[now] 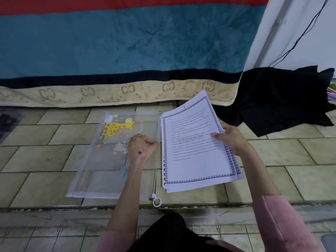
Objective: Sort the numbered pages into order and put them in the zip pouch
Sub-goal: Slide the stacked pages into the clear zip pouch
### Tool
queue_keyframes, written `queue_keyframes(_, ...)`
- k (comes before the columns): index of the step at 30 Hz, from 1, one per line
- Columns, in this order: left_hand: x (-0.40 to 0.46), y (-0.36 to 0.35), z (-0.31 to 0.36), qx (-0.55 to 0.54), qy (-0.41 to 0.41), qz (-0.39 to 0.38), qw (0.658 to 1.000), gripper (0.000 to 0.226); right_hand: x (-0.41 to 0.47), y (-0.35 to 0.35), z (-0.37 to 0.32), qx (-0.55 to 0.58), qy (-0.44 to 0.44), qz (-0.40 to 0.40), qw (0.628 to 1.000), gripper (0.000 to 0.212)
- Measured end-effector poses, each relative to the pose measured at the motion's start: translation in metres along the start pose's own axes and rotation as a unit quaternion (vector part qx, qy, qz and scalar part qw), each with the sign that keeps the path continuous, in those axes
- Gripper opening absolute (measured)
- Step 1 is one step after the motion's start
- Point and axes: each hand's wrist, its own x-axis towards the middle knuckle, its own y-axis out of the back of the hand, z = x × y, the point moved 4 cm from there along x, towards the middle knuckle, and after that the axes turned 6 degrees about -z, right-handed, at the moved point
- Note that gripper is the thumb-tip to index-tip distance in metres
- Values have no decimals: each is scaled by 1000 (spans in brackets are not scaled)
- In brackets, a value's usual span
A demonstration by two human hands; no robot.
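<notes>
pages point(194, 148), stacked, lifted off the tiled floor point(272, 155) beside the zip pouch point(112, 157). right hand point(231, 140) pinches their right edge. left hand point(141, 147), fingers curled, grips the pouch's zip edge.

The top page point(196, 142) bears the grey watermark "STORAGE" across its middle and a "1" at its top edge; its body lines are too blurred to read. The blanket's point(127, 51) beige hem repeats a "CC" mark.
</notes>
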Motion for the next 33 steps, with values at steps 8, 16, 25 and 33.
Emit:
queue_keyframes(8, 2, 8, 2, -11, 31, -43, 999, 22, -10, 45, 3, 6, -18, -47, 999, 31)
queue_keyframes(16, -4, 19, 4, -73, 52, -23, 996, 21, -2, 22, 32, 36, -82, -134, 987, 36)
queue_keyframes(25, -8, 22, -3, -143, 55, -36, 988, 19, -1, 11, 29, -2, -149, -156, 976, 23)
queue_keyframes(33, -15, 27, 4, -126, 3, -109, 986, 9, 16, -17, 6, 58, -119, -145, 981, 28)
